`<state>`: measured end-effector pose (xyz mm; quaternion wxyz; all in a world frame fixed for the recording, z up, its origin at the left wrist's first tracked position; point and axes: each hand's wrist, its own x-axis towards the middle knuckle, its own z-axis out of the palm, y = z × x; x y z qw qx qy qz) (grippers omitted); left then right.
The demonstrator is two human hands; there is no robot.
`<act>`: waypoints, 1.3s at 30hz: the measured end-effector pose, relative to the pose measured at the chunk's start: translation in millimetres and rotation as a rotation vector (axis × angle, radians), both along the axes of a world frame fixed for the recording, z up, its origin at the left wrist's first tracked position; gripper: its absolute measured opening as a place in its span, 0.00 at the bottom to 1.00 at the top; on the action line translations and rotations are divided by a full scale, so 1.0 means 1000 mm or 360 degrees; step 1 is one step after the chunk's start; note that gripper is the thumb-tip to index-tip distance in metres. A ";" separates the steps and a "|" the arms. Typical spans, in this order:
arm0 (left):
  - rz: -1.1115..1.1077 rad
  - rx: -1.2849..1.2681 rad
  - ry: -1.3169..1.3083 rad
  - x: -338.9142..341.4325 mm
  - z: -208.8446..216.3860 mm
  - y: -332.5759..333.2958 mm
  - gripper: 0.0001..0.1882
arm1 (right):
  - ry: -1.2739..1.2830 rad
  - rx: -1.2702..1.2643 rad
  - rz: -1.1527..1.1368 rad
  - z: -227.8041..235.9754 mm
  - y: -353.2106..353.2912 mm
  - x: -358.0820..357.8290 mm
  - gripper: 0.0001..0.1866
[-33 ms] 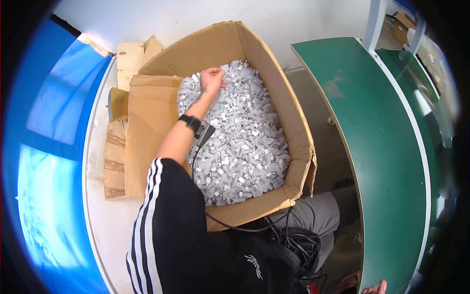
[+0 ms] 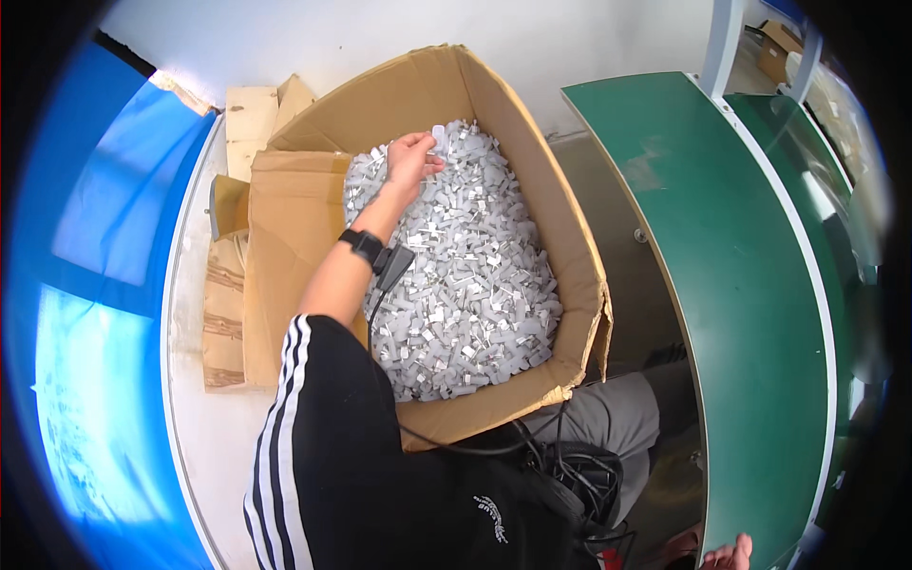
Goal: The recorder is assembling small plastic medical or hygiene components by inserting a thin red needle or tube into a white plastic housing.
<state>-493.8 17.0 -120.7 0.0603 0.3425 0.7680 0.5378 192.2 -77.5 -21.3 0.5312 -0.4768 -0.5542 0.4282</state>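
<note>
**Pale piece now clear at left fingertips, at far end of box**

Change since the last frame is small: our left hand (image 2: 408, 163) and forearm have shifted slightly, and a flat, pale grey plastic piece (image 2: 438, 134) now shows plainly at the fingertips. We read that as one piece singled out.

Left hand state: thumb and forefinger closed in a pinch on that piece, other fingers loosely curled. Piece is just over the far end of a heap of small grey-and-white plastic parts (image 2: 475, 285), inside a large brown cardboard box (image 2: 404, 90).

Right hand (image 2: 730, 553) is cut off at the lower edge, by the near end of a long green tabletop (image 2: 750, 313). Fingers part-bent; we can't tell if it has hold of anything.

Around: blue sheeting (image 2: 104, 237) far left, bare plywood boards (image 2: 224, 353) beside the box.

In the way: our forearm covers some of the heap. A black wedge-shaped device (image 2: 394, 269) sits by the black wristband (image 2: 363, 243), just over the parts, cable trailing. The box's near wall stands between our body and the heap; snag risk there, in our judgement.
</note>
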 end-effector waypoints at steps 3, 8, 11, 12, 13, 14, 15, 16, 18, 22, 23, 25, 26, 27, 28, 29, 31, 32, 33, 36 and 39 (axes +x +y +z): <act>-0.0971 0.0423 -0.1211 0.058 0.054 0.002 0.08 | -0.0236 0.0115 0.0288 0.019 0.016 -0.038 0.15; -0.1720 0.0672 -0.1829 0.177 0.112 -0.010 0.10 | -0.0229 -0.0053 0.0824 0.039 0.073 -0.122 0.23; -0.1918 0.0603 -0.1872 0.223 0.113 -0.022 0.15 | -0.0035 -0.0122 0.1183 0.032 0.091 -0.172 0.25; -0.1916 0.0446 -0.1783 0.235 0.114 -0.028 0.16 | -0.0032 -0.0062 0.1121 0.032 0.093 -0.184 0.26; -0.1891 0.0301 -0.1667 0.241 0.116 -0.033 0.18 | -0.0016 0.0012 0.1090 0.032 0.095 -0.193 0.26; -0.1888 0.0249 -0.1775 0.251 0.116 -0.032 0.21 | -0.0054 0.0015 0.1049 0.032 0.094 -0.192 0.25; -0.1853 0.0208 -0.1881 0.257 0.110 -0.035 0.23 | -0.0087 0.0012 0.1040 0.030 0.091 -0.193 0.24; -0.1854 0.0248 -0.1907 0.248 0.101 -0.034 0.24 | -0.0157 0.0164 0.1073 0.023 0.087 -0.187 0.22; -0.1668 0.0270 -0.1777 0.216 0.100 -0.029 0.20 | -0.0275 0.0234 0.1004 0.016 0.078 -0.161 0.18; -0.1079 -0.0397 -0.0769 0.122 0.047 -0.023 0.16 | -0.0323 0.0069 0.0822 -0.005 0.060 -0.119 0.17; -0.0956 -0.0712 -0.0483 0.112 0.025 -0.020 0.16 | -0.0315 0.0034 0.0761 -0.010 0.055 -0.111 0.17; -0.1085 -0.1432 0.0399 0.101 -0.019 -0.016 0.16 | -0.0305 -0.0005 0.0701 -0.018 0.049 -0.100 0.18; -0.1090 -0.1443 0.0388 0.106 -0.040 -0.019 0.16 | -0.0299 -0.0004 0.0643 -0.023 0.045 -0.094 0.19; -0.1201 -0.1378 0.0551 0.114 -0.058 -0.020 0.18 | -0.0292 0.0002 0.0579 -0.027 0.042 -0.089 0.19; -0.1314 -0.1308 0.0713 0.125 -0.065 -0.020 0.19 | -0.0280 -0.0020 0.0547 -0.028 0.037 -0.086 0.19; -0.1328 -0.1311 0.0710 0.134 -0.071 -0.019 0.19 | -0.0284 -0.0029 0.0537 -0.031 0.034 -0.082 0.19; -0.1094 -0.1449 0.0735 0.154 -0.072 -0.019 0.20 | -0.0248 -0.0050 0.0497 -0.037 0.029 -0.072 0.20; -0.1054 -0.1406 0.0748 0.155 -0.083 -0.019 0.19 | -0.0252 -0.0057 0.0491 -0.040 0.026 -0.068 0.20; -0.1067 -0.1405 0.0750 0.154 -0.084 -0.016 0.19 | -0.0248 -0.0071 0.0484 -0.041 0.023 -0.066 0.20; -0.1102 -0.1404 0.0181 0.141 -0.084 -0.011 0.16 | -0.0234 -0.0085 0.0453 -0.041 0.016 -0.061 0.20; -0.1061 -0.1398 0.0315 0.124 -0.068 -0.014 0.14 | -0.0225 -0.0088 0.0426 -0.039 0.012 -0.057 0.20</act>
